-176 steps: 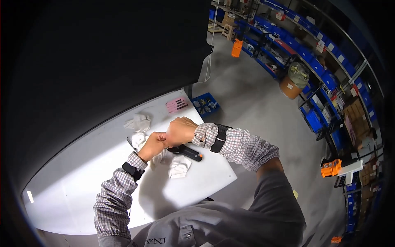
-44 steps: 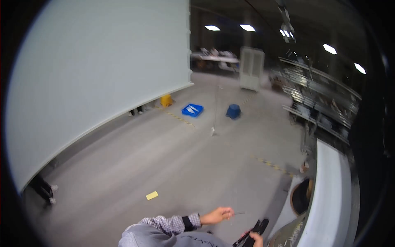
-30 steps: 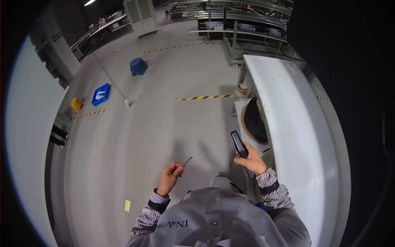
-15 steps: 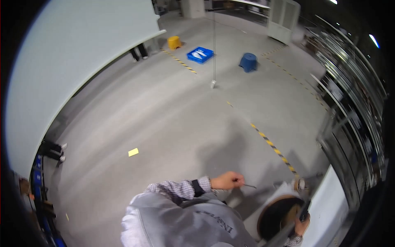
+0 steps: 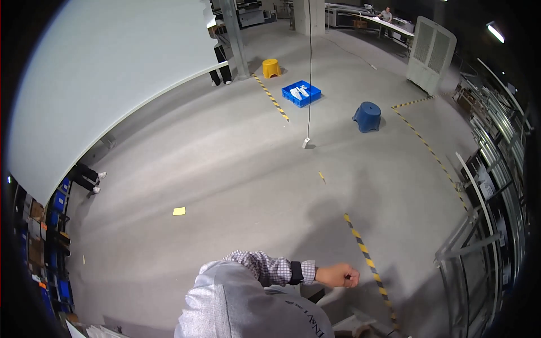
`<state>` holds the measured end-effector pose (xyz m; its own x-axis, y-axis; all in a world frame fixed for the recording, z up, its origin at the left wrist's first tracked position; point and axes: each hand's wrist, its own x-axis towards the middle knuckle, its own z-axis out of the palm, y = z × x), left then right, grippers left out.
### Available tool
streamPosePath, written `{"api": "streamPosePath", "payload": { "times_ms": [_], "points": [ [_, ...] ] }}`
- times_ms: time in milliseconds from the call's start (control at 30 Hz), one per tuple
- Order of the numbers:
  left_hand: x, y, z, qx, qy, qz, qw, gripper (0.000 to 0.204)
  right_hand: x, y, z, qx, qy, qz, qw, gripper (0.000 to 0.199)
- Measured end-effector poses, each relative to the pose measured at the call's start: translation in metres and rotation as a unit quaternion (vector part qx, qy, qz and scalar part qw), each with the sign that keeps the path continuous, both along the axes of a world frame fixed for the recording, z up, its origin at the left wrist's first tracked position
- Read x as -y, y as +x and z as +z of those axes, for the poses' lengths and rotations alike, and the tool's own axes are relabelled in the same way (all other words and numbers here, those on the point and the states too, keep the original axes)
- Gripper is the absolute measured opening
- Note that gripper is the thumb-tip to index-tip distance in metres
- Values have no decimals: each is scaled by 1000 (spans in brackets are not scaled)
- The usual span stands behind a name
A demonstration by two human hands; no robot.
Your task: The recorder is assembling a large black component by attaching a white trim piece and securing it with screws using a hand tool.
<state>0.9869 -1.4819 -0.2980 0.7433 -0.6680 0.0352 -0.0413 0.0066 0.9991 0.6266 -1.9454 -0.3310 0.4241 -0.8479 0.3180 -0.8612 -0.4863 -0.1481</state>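
My left hand (image 5: 338, 275) reaches across to the right in front of my body, above the grey floor (image 5: 248, 169). Its fingers are curled closed. What lies inside them, if anything, is hidden. A checked sleeve (image 5: 270, 269) and a black wristband (image 5: 296, 272) cover that arm. The nearest thing below the hand is a yellow-and-black floor tape line (image 5: 367, 260). My right hand is out of the picture. A grey garment on my body (image 5: 248, 307) fills the lower middle and hides what is under it.
A hanging cable ends in a small white block (image 5: 306, 143). Beyond are a blue crate (image 5: 302, 94), a yellow stool (image 5: 271, 68) and a blue stool (image 5: 367, 117). Metal racks (image 5: 490, 186) line the right; a big white panel (image 5: 112, 73) fills the left, people's legs (image 5: 87, 176) below it.
My view has swung to the right and up. The right hand, the round dark-topped thing beside it and the white board have left the picture. A thin stick at my left fingers no longer shows.
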Motion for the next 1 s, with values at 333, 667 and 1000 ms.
{"api": "streamPosePath", "payload": {
  "times_ms": [333,667,1000],
  "points": [
    [154,51,37,90,-14,-23,996,8,-118,282,65,226,419,413,776,16],
    [212,114,62,223,6,-35,974,12,-111,389,108,298,568,327,694,15],
    [224,197,56,340,-48,-15,939,19,-108,459,100,358,568,322,668,22]
  ]
}}
